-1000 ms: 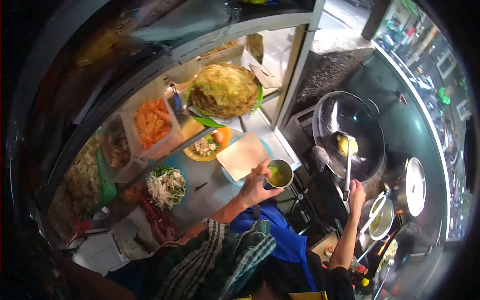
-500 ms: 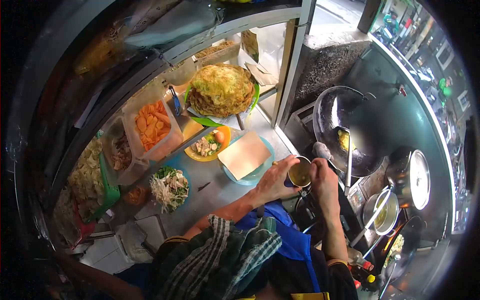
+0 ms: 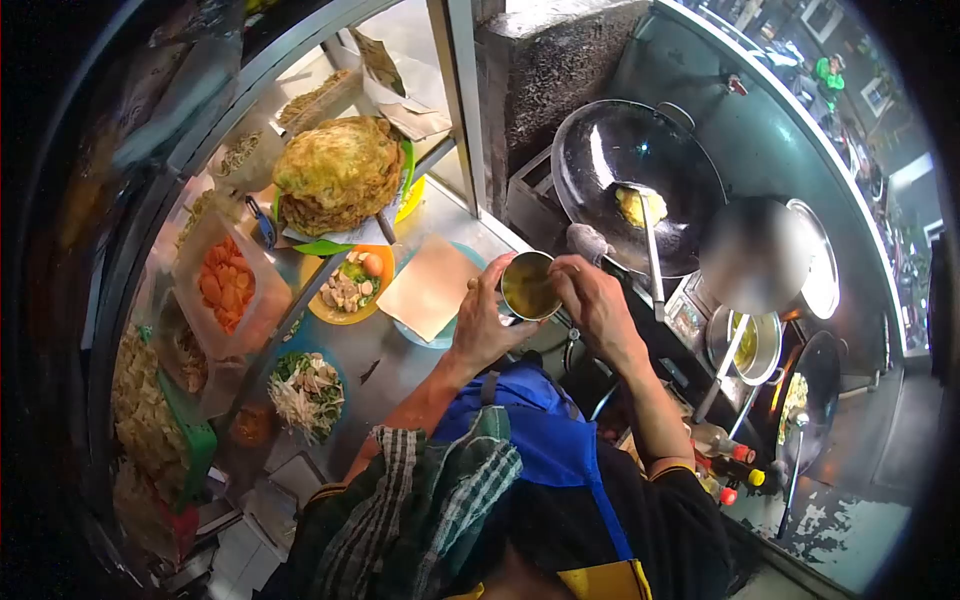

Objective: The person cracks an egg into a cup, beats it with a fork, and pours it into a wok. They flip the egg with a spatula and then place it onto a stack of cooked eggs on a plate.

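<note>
A round metal cup point(image 3: 530, 287) holding a yellowish-brown liquid is tilted towards me in front of my chest. My left hand point(image 3: 484, 325) is closed around its left side. At the cup's right rim, my right hand point(image 3: 598, 305) has its fingers pressed together; what they pinch, if anything, is hidden. Just left of the cup, a sheet of brown paper point(image 3: 430, 287) lies over a light blue plate point(image 3: 428, 340). An orange plate point(image 3: 325, 312) beside it carries an egg, meat pieces and greens. Beyond my right hand, a dark wok point(image 3: 690, 165) contains yellow food point(image 3: 640, 207) and a long-handled ladle point(image 3: 655, 262).
Golden fried omelettes point(image 3: 340, 175) are piled at the back left, near a tub of orange slices point(image 3: 228, 285). A plate of shredded greens point(image 3: 307, 398) lies nearer me. On the right stand a small pot point(image 3: 762, 350), a second wok point(image 3: 825, 385) and several bottles point(image 3: 720, 440).
My view has swung right, shifting the scene leftwards. The cup stays between both hands, and more of the liquid inside shows. The right hand's fingers remain at its rim.
</note>
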`<state>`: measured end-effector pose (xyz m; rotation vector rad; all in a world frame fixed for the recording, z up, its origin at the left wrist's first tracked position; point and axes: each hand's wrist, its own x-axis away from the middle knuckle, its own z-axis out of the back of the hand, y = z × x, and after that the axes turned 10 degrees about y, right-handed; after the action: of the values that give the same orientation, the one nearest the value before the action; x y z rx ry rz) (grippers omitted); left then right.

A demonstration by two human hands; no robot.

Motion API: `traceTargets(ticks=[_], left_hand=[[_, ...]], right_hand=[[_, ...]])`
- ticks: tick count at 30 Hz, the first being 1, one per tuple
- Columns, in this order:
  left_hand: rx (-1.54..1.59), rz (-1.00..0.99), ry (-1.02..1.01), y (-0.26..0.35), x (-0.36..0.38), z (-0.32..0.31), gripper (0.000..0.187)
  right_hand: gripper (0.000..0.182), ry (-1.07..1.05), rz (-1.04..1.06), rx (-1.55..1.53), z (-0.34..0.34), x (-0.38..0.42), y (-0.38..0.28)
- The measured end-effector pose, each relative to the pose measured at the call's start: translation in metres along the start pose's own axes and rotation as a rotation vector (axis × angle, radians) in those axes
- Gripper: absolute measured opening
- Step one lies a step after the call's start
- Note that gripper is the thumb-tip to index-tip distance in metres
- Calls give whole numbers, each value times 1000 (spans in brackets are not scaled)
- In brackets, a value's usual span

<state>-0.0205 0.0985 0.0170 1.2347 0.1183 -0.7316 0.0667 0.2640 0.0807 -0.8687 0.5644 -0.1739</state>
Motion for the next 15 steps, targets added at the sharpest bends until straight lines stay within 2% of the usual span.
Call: traceTargets(ticks=[1,3,4,5,7,9,11,13,15], left_hand=[[-3,13,0,-1,1,-1,96],[-23,-7,6,0,2,-3,97],[-50,-29,15,0,2,-4,98],[-44,-30,10,1,3,-4,98],[-30,-5,7,1,3,-5,99],[15,11,17,-7,7,-7,101],[58,8,7,-13,7,-7,106],[6,-58,25,-16,10,-8,106],[-9,-102,93,-16,10,-8,107]], right_hand=[[13,4,-4,4,-3,0,4],[14,178,-15,195,-4,-1,10],[16,112,-53,145,-4,1,9],[16,84,47,55,-4,1,5],[17,16,97,-90,-10,3,4],[17,15,101,-72,-11,6,6],[19,51,131,163,-9,9,3],[21,-49,74,-21,-6,13,-6],[22,-26,134,185,-5,13,-18]])
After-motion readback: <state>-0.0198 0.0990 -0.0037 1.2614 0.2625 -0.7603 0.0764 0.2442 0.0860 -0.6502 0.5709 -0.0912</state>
